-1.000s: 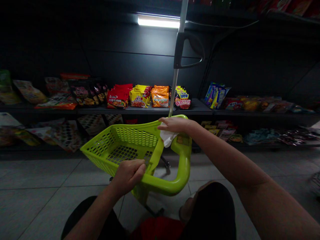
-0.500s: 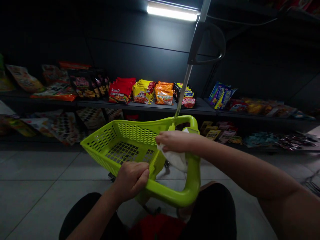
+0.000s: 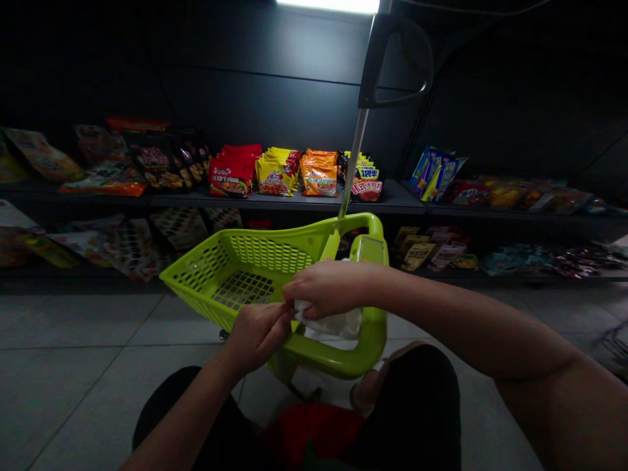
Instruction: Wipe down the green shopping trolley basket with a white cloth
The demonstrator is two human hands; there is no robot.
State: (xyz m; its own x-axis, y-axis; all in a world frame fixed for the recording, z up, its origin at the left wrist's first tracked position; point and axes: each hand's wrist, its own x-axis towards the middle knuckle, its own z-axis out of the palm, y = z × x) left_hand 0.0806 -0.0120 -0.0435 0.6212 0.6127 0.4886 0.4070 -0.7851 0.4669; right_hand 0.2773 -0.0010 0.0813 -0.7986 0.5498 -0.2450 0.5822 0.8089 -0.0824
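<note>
A lime-green plastic shopping basket (image 3: pixel 216 268) on wheels stands tilted in front of me, its metal pull rod and dark handle (image 3: pixel 387 59) rising at the upper right. My left hand (image 3: pixel 258 333) is closed on the basket's near rim. My right hand (image 3: pixel 326 288) is closed on a white cloth (image 3: pixel 333 324), pressed against the basket's green handle loop (image 3: pixel 366 340) just beside my left hand. My knees in dark trousers show below.
Dark shelves run across the back with rows of snack and noodle packets (image 3: pixel 275 173), red, yellow and orange in the middle. More packets lie on a lower shelf (image 3: pixel 441 255). Grey floor tiles (image 3: pixel 73 353) spread to the left. A lamp glows overhead.
My right hand has slid the white cloth down from the top of the handle loop toward my left hand. The left hand has kept its grip on the rim.
</note>
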